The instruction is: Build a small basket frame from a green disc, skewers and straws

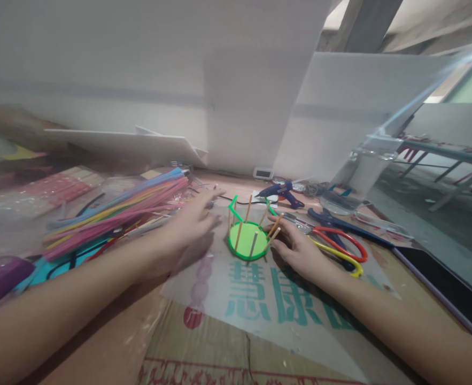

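Note:
A round green base (248,240) with several upright wooden sticks around its edge sits on a translucent printed sheet (252,299). A bright green strip (234,207) rises in bends at its back left. My right hand (300,248) is at the base's right side, its fingers apart and touching or close beside the leaning sticks. To the left, my left hand (198,219) hovers with fingers spread and nothing in it, a gap away from the base.
Behind the base lie a blue glue gun (278,191) and a small white device (263,173). Red-handled scissors (343,240), yellow-handled pliers (354,262) and a clear container (350,171) are right. Colourful strips (119,206) and a purple tool (7,280) are left.

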{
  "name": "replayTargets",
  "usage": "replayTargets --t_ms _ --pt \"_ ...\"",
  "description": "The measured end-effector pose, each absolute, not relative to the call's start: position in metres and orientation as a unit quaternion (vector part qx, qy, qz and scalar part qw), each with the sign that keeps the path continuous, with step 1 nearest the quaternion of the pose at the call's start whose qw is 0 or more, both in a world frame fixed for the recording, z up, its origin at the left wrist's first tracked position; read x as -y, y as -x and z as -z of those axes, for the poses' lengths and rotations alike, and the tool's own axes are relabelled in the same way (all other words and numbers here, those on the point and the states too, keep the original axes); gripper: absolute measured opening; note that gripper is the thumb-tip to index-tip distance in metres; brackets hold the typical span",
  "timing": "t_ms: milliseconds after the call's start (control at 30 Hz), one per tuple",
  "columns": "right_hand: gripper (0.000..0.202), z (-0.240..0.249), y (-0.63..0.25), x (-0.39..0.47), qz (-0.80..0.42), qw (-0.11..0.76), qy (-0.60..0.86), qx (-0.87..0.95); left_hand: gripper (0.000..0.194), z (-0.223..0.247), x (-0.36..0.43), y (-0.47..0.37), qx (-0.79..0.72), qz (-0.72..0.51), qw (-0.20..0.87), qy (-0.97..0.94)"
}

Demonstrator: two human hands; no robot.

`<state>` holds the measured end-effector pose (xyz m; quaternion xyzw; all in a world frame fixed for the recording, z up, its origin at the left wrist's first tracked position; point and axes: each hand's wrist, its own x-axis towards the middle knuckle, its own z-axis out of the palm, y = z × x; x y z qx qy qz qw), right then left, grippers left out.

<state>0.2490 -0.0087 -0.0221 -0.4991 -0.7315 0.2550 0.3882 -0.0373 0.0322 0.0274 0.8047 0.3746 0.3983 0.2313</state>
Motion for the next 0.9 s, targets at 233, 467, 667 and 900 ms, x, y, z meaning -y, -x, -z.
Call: replayTargets --t_ms 233,467,667,900 --pt "0.047 0.019 -0.25 0.009 -0.255 0.387 0.493 0.736 0.033 -0.061 -0.02 0.039 -0.289 -0.411 -0.067 -0.862" --pt "0.047 0.023 -0.249 0.007 -0.274 0.395 0.493 0.725 0.04 -0.05 -0.017 0.037 -0.245 -0.345 -0.139 -0.895" --pt "0.045 0.018 -0.248 0.01 -0.262 0.395 0.489 0.732 0.04 -0.051 -0.017 0.037 -0.246 -0.339 -0.131 -0.898" --pt "0.051 0.026 -0.251 0.006 -0.28 0.393 0.487 0.728 0.032 -0.049 -0.03 0.041 -0.425 -0.301 0.085 -0.85"
